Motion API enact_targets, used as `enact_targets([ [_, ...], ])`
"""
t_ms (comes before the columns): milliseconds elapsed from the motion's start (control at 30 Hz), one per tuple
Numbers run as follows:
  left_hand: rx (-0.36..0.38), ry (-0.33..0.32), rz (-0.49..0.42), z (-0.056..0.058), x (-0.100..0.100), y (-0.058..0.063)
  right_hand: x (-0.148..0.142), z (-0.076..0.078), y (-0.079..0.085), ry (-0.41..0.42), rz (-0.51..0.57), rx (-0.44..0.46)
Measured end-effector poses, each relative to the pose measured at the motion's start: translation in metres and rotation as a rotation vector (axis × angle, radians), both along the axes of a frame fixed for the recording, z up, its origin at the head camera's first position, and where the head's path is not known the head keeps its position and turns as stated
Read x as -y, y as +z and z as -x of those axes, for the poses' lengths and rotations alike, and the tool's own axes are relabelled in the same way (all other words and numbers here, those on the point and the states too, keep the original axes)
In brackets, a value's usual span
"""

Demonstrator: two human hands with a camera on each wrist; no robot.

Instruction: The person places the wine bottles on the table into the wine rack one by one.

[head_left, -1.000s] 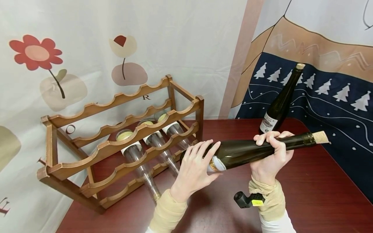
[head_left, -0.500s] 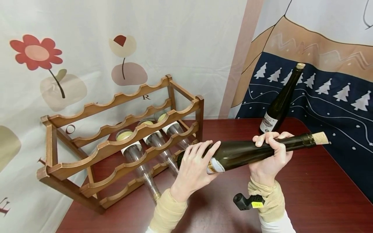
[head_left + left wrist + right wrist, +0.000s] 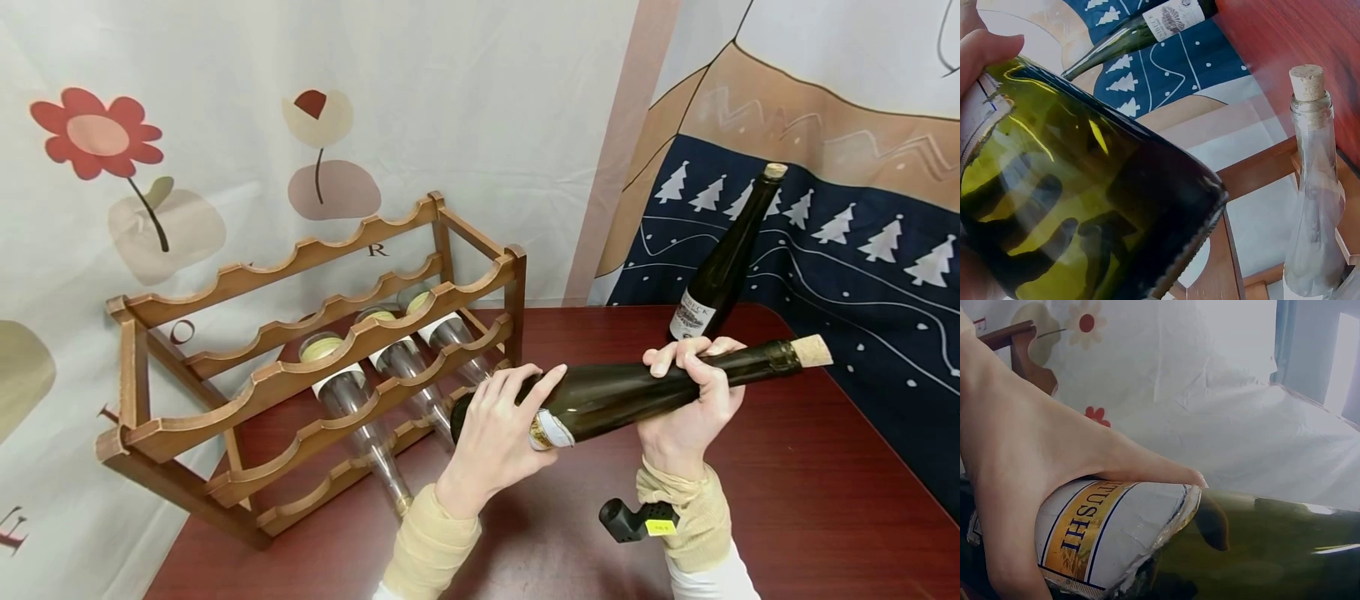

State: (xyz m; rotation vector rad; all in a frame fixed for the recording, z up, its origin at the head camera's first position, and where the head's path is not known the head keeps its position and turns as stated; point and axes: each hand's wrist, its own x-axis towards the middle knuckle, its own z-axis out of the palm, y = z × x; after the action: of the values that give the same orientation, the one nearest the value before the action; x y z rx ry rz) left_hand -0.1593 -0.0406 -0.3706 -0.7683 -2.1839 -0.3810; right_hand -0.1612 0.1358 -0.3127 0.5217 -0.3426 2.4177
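Note:
A dark green wine bottle point(image 3: 615, 400) with a cork point(image 3: 812, 351) in its mouth lies tilted across both hands, neck up to the right. My left hand point(image 3: 495, 433) grips its wide body near the base, partly covering the torn label point(image 3: 1110, 531). Through the green glass point(image 3: 1110, 187) in the left wrist view, fingers show dark on the far side. My right hand point(image 3: 693, 404) holds the bottle by the neck from below, thumb and fingers curled over it. The bottle is above the table, apart from the wooden rack point(image 3: 315, 417).
Three clear bottles lie in the rack's lower row, one clear bottle point(image 3: 352, 408) with its neck jutting out to the front. A second green bottle point(image 3: 716, 283) stands corked at the back right of the red-brown table point(image 3: 817, 492). Printed cloth point(image 3: 487, 100) hangs behind.
The held bottle and both hands have shifted slightly left, and the bottle's base sits a little lower. The grips look the same; the rack and the standing bottle stay put.

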Motion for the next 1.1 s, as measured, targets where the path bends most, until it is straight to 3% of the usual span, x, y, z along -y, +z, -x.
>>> enact_targets([
  [300, 0.038, 0.000, -0.011, 0.000, 0.004, 0.002, 0.003, 0.003, -0.002, 0.003, -0.060, 0.016],
  [667, 0.023, 0.019, -0.028, 0.000, 0.007, 0.002, 0.001, 0.007, -0.004, 0.027, -0.174, 0.035],
  [833, 0.014, 0.050, -0.038, 0.001, 0.013, 0.003, -0.005, 0.011, -0.008, -0.006, -0.378, 0.171],
  [1100, 0.011, 0.116, -0.034, 0.002, 0.024, 0.008, -0.024, 0.012, -0.007, -0.042, -0.864, 0.443],
])
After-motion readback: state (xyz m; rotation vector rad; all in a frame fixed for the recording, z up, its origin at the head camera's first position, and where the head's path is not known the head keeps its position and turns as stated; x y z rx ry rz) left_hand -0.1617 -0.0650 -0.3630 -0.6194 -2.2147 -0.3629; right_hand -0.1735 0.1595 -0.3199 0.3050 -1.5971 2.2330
